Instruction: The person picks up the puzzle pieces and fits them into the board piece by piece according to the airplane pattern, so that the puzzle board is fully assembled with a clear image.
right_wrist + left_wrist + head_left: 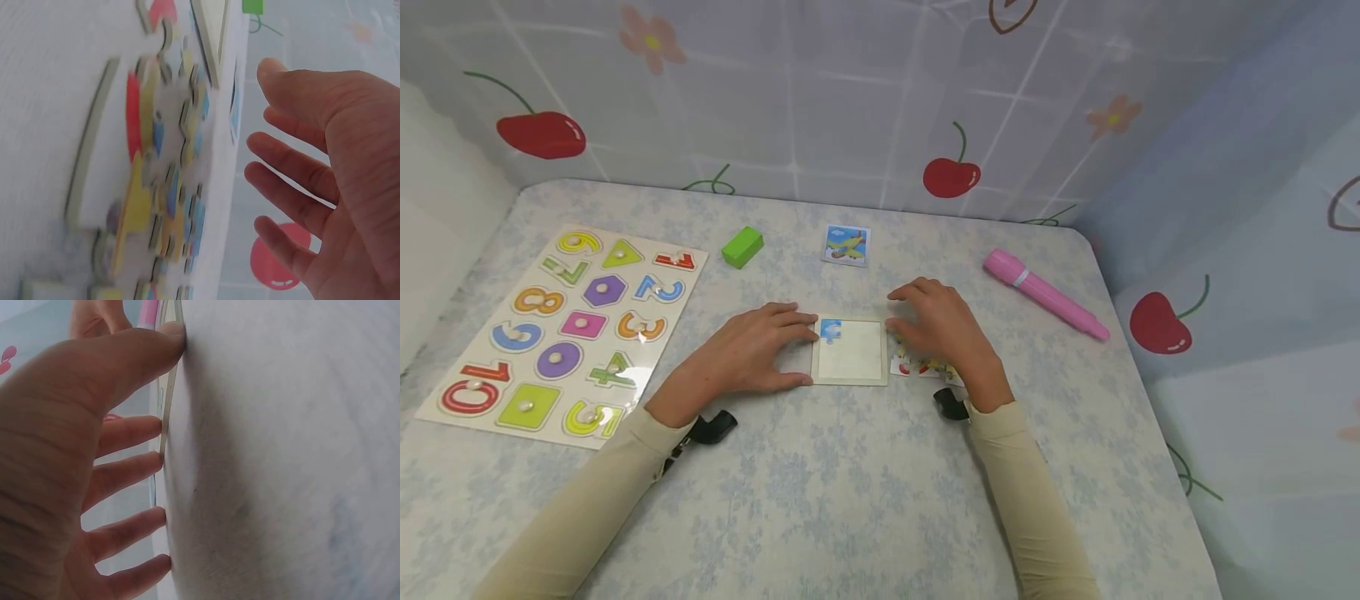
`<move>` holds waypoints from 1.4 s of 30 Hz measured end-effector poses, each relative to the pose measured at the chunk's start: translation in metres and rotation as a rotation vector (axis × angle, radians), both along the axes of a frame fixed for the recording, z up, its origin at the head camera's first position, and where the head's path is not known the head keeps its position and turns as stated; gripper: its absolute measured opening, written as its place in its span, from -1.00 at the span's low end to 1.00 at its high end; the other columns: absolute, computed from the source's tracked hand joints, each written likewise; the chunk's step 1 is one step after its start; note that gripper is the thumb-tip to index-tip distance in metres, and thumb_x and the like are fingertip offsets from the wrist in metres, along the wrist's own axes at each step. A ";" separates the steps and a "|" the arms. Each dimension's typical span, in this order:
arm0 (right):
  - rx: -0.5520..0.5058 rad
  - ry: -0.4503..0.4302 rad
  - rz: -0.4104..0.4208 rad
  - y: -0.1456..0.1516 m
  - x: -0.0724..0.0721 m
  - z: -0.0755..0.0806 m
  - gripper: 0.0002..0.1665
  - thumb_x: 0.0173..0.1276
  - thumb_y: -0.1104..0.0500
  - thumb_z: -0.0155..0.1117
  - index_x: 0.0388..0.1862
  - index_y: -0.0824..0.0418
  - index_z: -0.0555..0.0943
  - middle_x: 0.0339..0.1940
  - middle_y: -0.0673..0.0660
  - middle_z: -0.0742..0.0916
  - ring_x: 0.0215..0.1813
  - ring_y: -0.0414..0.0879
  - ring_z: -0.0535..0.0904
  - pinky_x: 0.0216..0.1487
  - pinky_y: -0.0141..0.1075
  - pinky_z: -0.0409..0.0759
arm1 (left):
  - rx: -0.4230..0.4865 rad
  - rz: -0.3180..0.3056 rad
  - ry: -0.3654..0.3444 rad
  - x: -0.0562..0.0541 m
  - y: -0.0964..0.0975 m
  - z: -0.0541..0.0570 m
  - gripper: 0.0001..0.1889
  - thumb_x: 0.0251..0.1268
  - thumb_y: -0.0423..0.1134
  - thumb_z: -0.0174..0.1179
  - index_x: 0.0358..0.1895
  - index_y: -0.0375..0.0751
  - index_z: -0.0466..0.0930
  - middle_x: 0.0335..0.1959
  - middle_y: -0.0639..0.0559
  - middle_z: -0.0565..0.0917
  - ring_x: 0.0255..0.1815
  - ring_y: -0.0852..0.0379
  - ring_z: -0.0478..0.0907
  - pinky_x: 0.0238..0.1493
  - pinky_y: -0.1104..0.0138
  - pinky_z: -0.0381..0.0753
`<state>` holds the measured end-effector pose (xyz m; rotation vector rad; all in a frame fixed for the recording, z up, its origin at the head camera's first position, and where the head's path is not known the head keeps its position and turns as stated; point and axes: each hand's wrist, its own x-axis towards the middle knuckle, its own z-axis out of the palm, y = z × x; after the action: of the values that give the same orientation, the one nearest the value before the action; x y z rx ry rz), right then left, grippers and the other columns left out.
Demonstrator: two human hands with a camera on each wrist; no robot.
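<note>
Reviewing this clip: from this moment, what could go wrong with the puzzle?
1. The loose pieces lie crowded beneath the right hand, so it might knock some aside while picking one.
2. The corner piece has no neighbours in the tray, so a bump could slide it.
3. The left hand touches the tray's left edge; pushing might shift it into the pieces.

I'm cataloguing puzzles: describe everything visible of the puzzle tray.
The tray is flat, squarish and cream, perhaps wood or card, with a raised rim. A blue piece sits in its upper left corner; the rest is bare. It lies on the table, left hand touching its left edge, right hand by its right, contact unclear.
</note>
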<state>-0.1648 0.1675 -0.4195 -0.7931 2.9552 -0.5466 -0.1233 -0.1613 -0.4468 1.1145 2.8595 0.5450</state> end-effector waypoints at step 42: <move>-0.093 -0.244 0.013 0.071 -0.022 -0.008 -0.53 0.44 0.29 0.48 0.31 0.29 0.72 0.15 0.21 0.74 0.13 0.10 0.59 0.22 0.01 0.60 | 0.013 0.003 -0.007 0.001 -0.001 0.000 -0.32 0.19 0.23 0.57 0.30 -0.06 0.74 0.53 -0.01 0.56 0.59 -0.22 0.40 0.37 -0.17 0.58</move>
<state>-0.1868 0.2388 -0.4272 -0.6969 2.7169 -0.7274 -0.1221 -0.1623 -0.4472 1.1084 2.8557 0.5668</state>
